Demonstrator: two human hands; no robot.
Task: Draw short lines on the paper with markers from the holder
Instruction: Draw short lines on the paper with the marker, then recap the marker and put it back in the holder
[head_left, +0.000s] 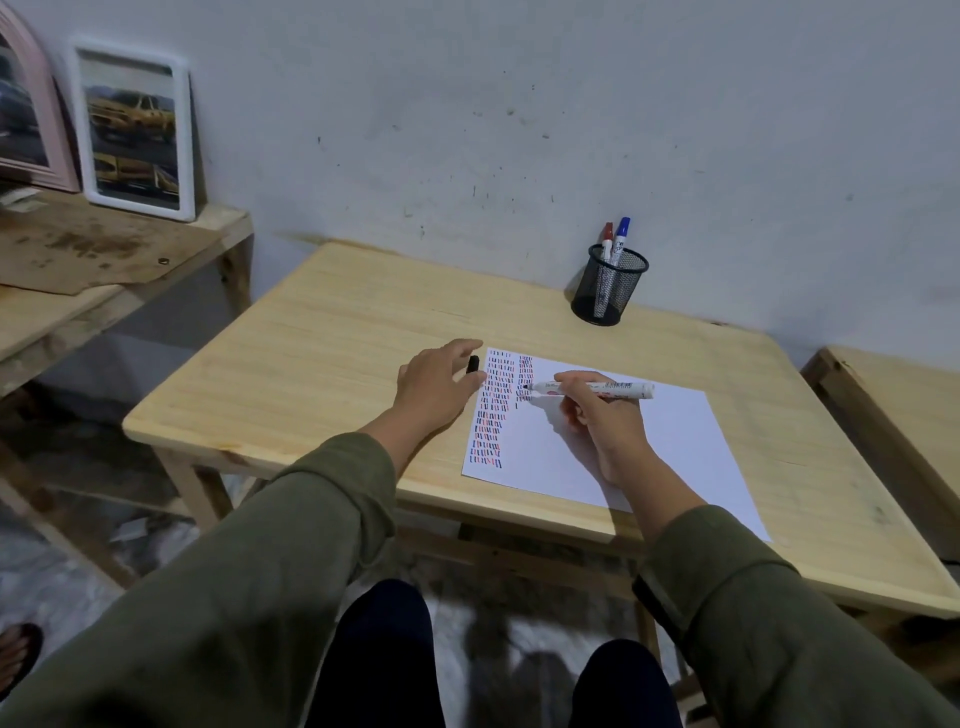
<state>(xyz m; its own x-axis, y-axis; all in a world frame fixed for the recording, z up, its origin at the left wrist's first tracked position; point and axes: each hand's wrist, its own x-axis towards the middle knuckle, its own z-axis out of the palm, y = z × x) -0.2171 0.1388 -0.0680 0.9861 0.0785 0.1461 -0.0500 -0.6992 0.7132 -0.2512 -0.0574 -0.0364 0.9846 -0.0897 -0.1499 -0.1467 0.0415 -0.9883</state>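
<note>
A white sheet of paper (665, 441) lies on the wooden table (322, 332), its left part filled with columns of short red, blue and black lines. My right hand (597, 415) holds an uncapped black marker (592, 387), tip on the paper in the second column. My left hand (434, 387) rests at the paper's left edge, fingers spread, holding nothing. A black cap (472, 364) lies on the table just beyond its fingers. The black mesh holder (608, 286) stands at the back by the wall with a red marker (607, 240) and a blue marker (620, 236) in it.
A lower wooden shelf (93, 260) stands to the left with two framed pictures (136, 130) leaning on the wall. Another wooden table (893, 395) adjoins on the right. My knees are under the table's front edge. Someone's foot (18, 654) shows bottom left.
</note>
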